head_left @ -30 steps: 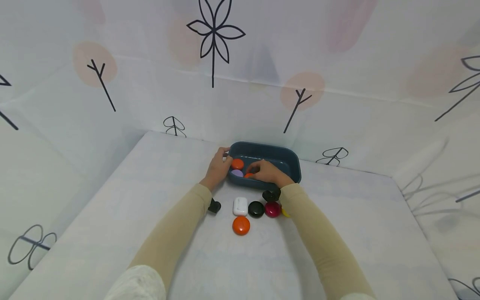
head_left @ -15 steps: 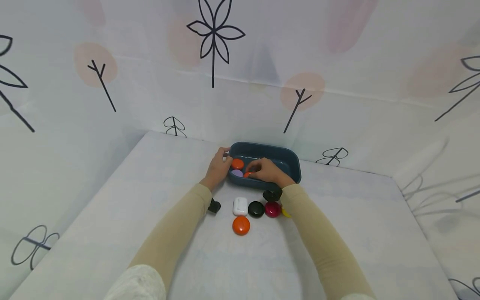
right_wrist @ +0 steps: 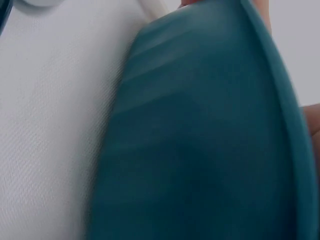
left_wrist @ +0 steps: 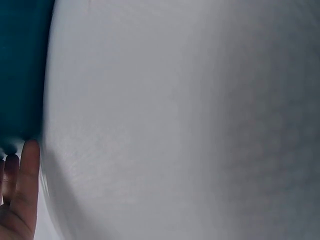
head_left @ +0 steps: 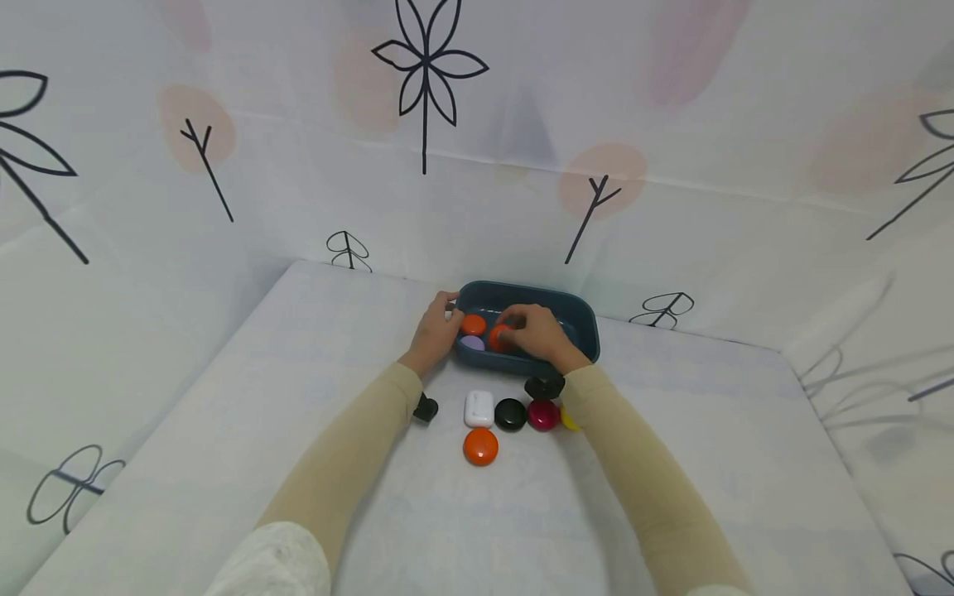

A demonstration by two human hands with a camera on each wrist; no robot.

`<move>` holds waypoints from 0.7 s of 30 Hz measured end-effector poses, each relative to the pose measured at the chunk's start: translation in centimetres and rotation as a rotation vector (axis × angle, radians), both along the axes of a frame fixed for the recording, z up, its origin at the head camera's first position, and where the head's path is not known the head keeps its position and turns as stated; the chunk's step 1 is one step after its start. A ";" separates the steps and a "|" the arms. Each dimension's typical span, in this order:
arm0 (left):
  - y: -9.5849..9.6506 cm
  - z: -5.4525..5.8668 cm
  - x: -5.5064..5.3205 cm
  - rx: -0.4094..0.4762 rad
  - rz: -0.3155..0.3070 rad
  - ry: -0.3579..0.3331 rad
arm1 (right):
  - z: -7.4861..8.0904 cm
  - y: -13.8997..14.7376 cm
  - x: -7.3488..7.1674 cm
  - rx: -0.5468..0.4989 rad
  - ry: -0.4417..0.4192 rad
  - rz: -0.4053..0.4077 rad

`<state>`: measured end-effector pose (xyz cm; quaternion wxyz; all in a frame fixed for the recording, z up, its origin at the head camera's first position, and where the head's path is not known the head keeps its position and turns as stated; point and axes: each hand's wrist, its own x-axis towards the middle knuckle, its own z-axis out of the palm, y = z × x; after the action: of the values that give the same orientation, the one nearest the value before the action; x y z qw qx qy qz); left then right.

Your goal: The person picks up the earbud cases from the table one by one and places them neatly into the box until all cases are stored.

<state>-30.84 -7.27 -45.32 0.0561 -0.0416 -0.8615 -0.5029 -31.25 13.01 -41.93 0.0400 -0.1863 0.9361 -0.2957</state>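
Observation:
A dark teal rectangular tray [head_left: 529, 291] stands at the back of the table. My left hand [head_left: 435, 333] holds its left end, thumb at the rim; in the left wrist view, fingers [left_wrist: 30, 180] reach the tray's outer wall. My right hand [head_left: 540, 333] is inside the tray, pinching a glossy orange disc [head_left: 498, 338] between thumb and fingers. Beside it in the tray lie another orange disc [head_left: 473, 324] and a lilac disc [head_left: 473, 343]. The tray's side wall [right_wrist: 190, 125] fills most of the right wrist view and hides the held disc.
In front of the tray lie a white rounded block [head_left: 479, 409], a black disc [head_left: 510, 415], a dark red disc [head_left: 543, 415], a yellow piece [head_left: 570, 417] partly behind the right sleeve, and an orange disc [head_left: 480, 447]. A patterned cloth wall [head_left: 492, 215] rises behind the tray.
The right hand has shifted slightly up and right, raising the orange disc from the tray's near side so more of it shows. The left hand stays at the tray's left end.

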 end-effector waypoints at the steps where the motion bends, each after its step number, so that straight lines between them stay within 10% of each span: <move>1: 0.0 0.0 0.0 -0.003 0.000 -0.003 | 0.1 0.1 0.1 -0.003 0.007 -0.015; 21: 0.0 0.2 0.0 -0.026 0.003 -0.004 | 3.2 0.2 4.1 -0.081 0.174 -0.128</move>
<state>-30.82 -7.25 -45.15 0.0545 -0.0401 -0.8682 -0.4915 -27.15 13.21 -38.70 -0.0679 -0.1524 0.9334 -0.3178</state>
